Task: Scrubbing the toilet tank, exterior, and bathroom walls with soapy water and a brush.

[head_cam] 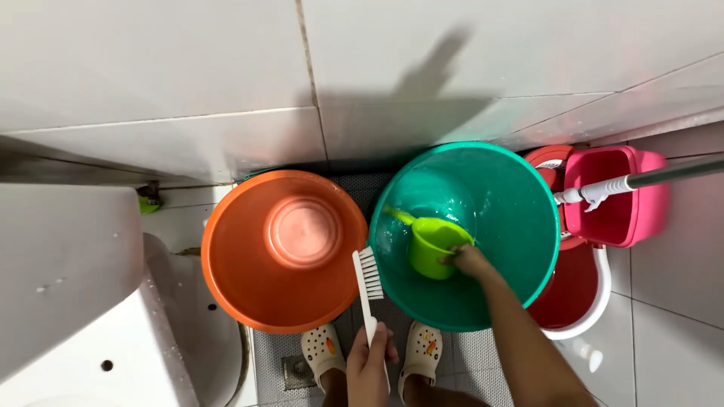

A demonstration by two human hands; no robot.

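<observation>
My right hand reaches down into a large teal basin and grips the rim of a lime-green scoop cup with a long handle; the cup sits in shallow water. My left hand holds a white scrubbing brush by its handle, bristles pointing up and away, above the gap between the teal basin and an empty orange basin to the left. My feet in cream clogs stand on a grey mat.
A pink mop bucket and a red bucket with a white handle sit right of the teal basin, a mop pole lying across them. A white toilet fills the left. Tiled wall rises behind.
</observation>
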